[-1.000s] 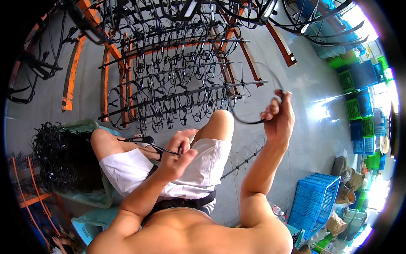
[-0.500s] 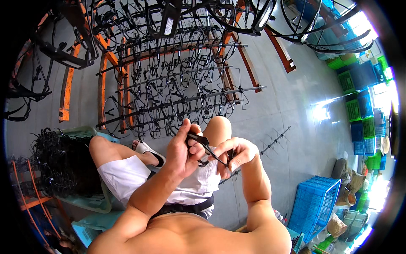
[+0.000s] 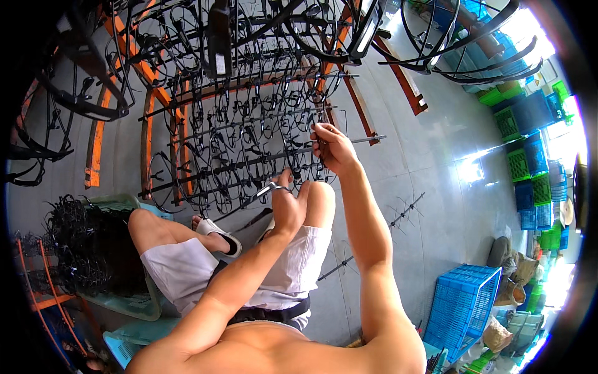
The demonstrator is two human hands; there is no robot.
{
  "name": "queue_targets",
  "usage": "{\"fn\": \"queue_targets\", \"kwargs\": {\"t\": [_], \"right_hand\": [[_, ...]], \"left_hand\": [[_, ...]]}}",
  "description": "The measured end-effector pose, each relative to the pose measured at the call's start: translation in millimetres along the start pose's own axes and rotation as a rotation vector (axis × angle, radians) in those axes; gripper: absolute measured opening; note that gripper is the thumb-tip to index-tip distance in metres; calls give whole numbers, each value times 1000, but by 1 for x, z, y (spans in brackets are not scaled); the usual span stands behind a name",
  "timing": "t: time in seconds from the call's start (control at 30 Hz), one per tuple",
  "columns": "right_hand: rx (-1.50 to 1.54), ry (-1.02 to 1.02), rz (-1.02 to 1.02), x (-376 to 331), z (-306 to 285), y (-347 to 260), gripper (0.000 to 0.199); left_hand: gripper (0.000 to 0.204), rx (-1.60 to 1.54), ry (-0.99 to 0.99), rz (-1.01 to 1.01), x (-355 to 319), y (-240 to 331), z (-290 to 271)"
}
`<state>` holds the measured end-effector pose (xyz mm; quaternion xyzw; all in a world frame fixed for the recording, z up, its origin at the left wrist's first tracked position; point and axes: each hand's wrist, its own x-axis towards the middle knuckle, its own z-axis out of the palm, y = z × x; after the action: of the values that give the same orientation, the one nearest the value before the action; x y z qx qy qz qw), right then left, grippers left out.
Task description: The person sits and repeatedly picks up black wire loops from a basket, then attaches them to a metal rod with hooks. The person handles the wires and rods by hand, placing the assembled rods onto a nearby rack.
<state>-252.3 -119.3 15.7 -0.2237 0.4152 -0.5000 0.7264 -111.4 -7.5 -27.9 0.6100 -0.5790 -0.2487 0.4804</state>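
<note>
I sit facing a rack of rods [image 3: 249,156] hung with several black wire rings. My right hand [image 3: 333,148] reaches up to the rack and pinches a black ring on a rod at its right end. My left hand [image 3: 288,201] sits lower, just above my knee, gripping a pair of pliers [image 3: 265,192] whose tip points left toward the rack. My legs in white shorts [image 3: 187,268] are below, one foot in a sandal [image 3: 221,234].
A green crate [image 3: 134,305] heaped with black wire parts stands at my left. Orange frame legs [image 3: 93,149] hold the rack. A spiked rod [image 3: 405,212] lies on the grey floor at right. Blue crate [image 3: 461,305] and stacked green and blue crates [image 3: 529,156] are farther right.
Both hands were together in front of my lap working a ring with the pliers. Now the right hand has risen to the rack and the left hand has moved forward over the knee.
</note>
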Motion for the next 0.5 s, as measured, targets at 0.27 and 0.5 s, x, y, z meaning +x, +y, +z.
{"fn": "queue_targets", "kwargs": {"t": [0.27,0.5], "right_hand": [[43,35,-34,7,-22,9,13],[42,-13,-36,11,-27,10,11]], "left_hand": [[24,128,-75,-59,12,-7,6],[24,142,-79,-15,13,-9,5]]}}
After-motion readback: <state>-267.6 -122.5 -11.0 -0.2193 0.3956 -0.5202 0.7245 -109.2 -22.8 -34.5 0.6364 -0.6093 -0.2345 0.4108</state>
